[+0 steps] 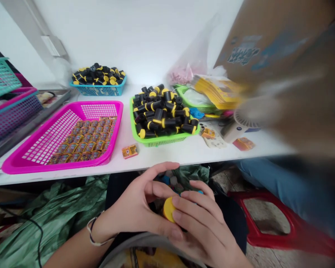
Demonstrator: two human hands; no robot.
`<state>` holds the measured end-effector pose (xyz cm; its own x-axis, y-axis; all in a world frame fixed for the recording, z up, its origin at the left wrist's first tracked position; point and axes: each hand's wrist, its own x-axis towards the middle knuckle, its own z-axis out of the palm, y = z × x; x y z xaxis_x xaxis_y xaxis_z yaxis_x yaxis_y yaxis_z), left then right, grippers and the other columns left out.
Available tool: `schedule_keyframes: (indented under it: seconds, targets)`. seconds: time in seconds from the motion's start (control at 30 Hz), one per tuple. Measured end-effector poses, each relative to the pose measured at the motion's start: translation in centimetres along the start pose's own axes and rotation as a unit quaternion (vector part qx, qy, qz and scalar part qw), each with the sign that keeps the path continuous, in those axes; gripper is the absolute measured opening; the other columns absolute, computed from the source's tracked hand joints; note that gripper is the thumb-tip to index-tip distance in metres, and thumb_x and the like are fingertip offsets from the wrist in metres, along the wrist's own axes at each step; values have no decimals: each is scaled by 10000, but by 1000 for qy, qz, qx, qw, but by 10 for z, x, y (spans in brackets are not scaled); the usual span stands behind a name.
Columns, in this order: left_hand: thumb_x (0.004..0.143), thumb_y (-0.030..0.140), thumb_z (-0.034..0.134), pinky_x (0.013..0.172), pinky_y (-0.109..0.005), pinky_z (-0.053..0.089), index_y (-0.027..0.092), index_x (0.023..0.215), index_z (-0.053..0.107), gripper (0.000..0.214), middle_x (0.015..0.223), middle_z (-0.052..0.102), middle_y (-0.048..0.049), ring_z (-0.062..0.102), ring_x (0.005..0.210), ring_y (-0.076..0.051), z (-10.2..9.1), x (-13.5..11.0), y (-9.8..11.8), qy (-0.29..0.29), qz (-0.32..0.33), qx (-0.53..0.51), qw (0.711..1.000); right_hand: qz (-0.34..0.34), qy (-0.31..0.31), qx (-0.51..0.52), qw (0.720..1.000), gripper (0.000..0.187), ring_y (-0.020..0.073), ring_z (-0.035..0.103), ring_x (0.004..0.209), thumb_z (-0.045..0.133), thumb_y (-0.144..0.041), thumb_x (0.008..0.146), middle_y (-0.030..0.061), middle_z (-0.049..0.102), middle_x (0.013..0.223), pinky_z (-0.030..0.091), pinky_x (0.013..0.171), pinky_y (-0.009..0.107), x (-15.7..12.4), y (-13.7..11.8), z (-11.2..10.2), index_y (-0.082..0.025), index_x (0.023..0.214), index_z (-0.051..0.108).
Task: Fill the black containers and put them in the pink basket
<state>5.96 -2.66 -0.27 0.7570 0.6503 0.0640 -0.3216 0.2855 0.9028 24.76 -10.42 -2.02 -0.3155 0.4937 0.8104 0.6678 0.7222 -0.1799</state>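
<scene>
A round yellow cap (169, 209) shows between my hands over my lap, and whatever is under it is hidden by the fingers. My left hand (141, 203) curves around its left side, thumb below and index finger stretched out above. From the right, the fingers of my right hand (203, 217) press against the cap's edge. On the table ahead, a green basket (167, 141) is heaped with black cylindrical containers (159, 113) with yellow caps. To its left a pink basket (25, 158) holds rows of small patterned containers (86, 143).
A small orange patterned packet (130, 151) lies near the table edge. A blue basket (111, 90) of black-and-yellow containers stands behind. Yellow packets (217, 91), a white fan (240, 119) and a large cardboard box (268, 41) are at right. A red stool (251, 223) stands below, beside a blurred person.
</scene>
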Motion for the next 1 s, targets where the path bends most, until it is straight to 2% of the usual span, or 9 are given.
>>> schedule_keyframes:
  seconds: [0.2,0.4,0.5,0.6,0.67,0.73,0.8,0.87,1.0]
  targets:
    - [518,3,969,801,-246,563,256,1442,530,1054,873,803,18,729,809,-140,1,0,-3,-8,-32,-47,998,-9,-18,32,999,108,180,658,1093,611,-250,1018,30,800,991,440,1187,468,4,2,-3,-181,1064,680]
    - [658,49,923,771,-171,526,282,1313,556,786,1007,747,16,703,795,-79,5,4,-10,21,-27,-54,998,32,-12,-24,999,167,237,547,1175,656,-139,944,67,726,1082,410,1186,489,7,2,-1,-163,1109,673]
    - [757,116,876,736,-173,523,308,1370,530,729,1035,695,7,689,803,-82,8,8,-12,-63,-31,-83,994,36,2,-9,999,124,230,559,1113,637,-173,966,56,706,1050,419,1173,482,11,-2,-1,-174,1087,667]
    - [722,136,900,982,-349,527,305,1400,517,797,1283,634,-71,671,1154,-219,12,12,-14,-156,-16,-106,982,17,-16,1,1000,144,214,572,1090,548,-239,1036,33,704,1025,459,1121,407,12,-6,-3,-201,1080,679]
    - [668,122,927,1133,-449,421,306,1388,519,848,1416,553,-87,570,1332,-276,14,13,-16,-181,-3,-120,976,6,-23,-5,1000,193,209,573,1097,506,-257,1060,23,700,1033,466,1096,374,11,-7,-5,-210,1073,693]
    - [682,125,915,1112,-422,441,325,1393,498,848,1402,552,-69,602,1285,-242,14,13,-17,-181,-3,-124,976,8,-21,-5,1000,181,220,568,1111,530,-262,1050,26,695,1055,448,1116,397,9,-7,-7,-206,1076,699]
    - [713,129,886,974,-344,523,335,1401,469,830,1317,593,-55,668,1119,-192,12,10,-13,-151,-1,-75,986,16,-26,4,1000,144,237,568,1121,593,-227,1009,41,698,1065,423,1146,440,8,-5,-7,-187,1102,696]
    - [727,148,872,860,-295,543,301,1359,511,743,1202,640,-50,673,996,-176,10,5,-3,-86,10,63,994,15,-44,5,999,192,247,577,1123,647,-169,952,53,713,1053,409,1164,453,9,-2,-5,-168,1139,690]
    - [745,304,885,849,-290,520,204,1077,708,389,987,724,-31,655,884,-175,6,-7,33,34,46,374,926,6,-31,-37,999,290,248,643,1048,687,-124,876,42,756,1006,491,1092,422,8,4,7,-204,1154,712]
